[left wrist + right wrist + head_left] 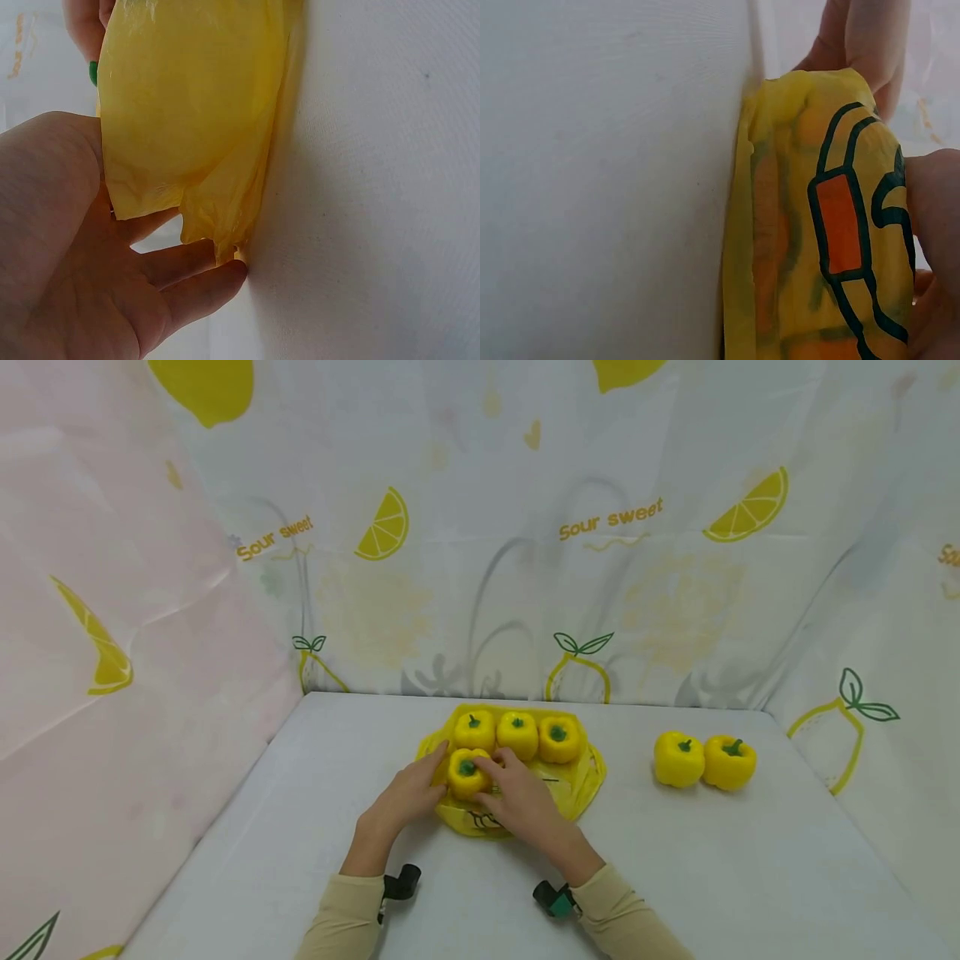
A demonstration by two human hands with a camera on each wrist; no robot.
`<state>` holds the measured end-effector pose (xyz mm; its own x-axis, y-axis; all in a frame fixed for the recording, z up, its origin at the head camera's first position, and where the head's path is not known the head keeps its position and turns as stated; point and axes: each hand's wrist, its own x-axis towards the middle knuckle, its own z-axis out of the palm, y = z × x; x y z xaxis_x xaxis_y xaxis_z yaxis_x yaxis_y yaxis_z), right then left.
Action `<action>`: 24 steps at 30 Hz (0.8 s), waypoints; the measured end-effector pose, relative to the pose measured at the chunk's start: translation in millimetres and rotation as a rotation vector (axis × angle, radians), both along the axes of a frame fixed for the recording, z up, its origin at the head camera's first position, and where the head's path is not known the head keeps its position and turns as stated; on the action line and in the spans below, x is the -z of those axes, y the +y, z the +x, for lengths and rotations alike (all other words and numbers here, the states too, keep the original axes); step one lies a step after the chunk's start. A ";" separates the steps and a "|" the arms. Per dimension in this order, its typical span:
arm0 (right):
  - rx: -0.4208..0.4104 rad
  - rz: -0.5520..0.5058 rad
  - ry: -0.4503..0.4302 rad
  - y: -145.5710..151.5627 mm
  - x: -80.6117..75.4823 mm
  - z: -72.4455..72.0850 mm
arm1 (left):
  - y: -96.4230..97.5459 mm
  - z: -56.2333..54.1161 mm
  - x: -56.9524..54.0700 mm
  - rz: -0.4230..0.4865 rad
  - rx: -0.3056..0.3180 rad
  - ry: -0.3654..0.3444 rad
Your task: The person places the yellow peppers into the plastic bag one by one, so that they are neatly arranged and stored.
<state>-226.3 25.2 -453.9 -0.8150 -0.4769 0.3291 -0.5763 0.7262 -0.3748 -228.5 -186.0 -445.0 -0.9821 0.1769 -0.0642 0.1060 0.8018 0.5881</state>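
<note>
A yellow plastic bag (pixel 581 789) lies spread on the table, with three yellow bell peppers in a row on its far part. In front of the leftmost one is another yellow bell pepper (pixel 459 785), its green stem facing up. My right hand (pixel 528 802) grips this pepper from the right, thumb and fingers against it. From the left, my left hand (pixel 405 795) reaches round the bag's edge, thumb beside the same pepper. In the left wrist view its fairly straight fingers touch the bag's crumpled side (pixel 195 127). Printed bag plastic (pixel 840 225) hides the pepper in the right wrist view.
Two more yellow bell peppers, one (pixel 678 760) touching the other (pixel 730 764), stand on the white table (pixel 675 860) to the right of the bag. Lemon-print cloth (pixel 480 568) hangs behind the table and on both sides.
</note>
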 end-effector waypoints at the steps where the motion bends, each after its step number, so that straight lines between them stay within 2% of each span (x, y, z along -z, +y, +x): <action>1: -0.004 0.003 0.004 0.8 -0.5 -0.1 | 0.3 -0.1 0.0 -0.002 0.001 0.002; 8: -0.030 -0.054 -0.007 12.3 -10.4 -0.9 | 1.4 -0.9 -0.2 -0.017 0.005 -0.004; 15: 0.051 -0.132 -0.053 36.1 -23.9 -6.3 | 0.6 -0.1 0.5 -0.007 -0.009 -0.026; 24: 0.145 -0.183 -0.033 78.2 -36.6 -17.7 | 0.3 -1.5 0.6 -0.013 -0.003 -0.024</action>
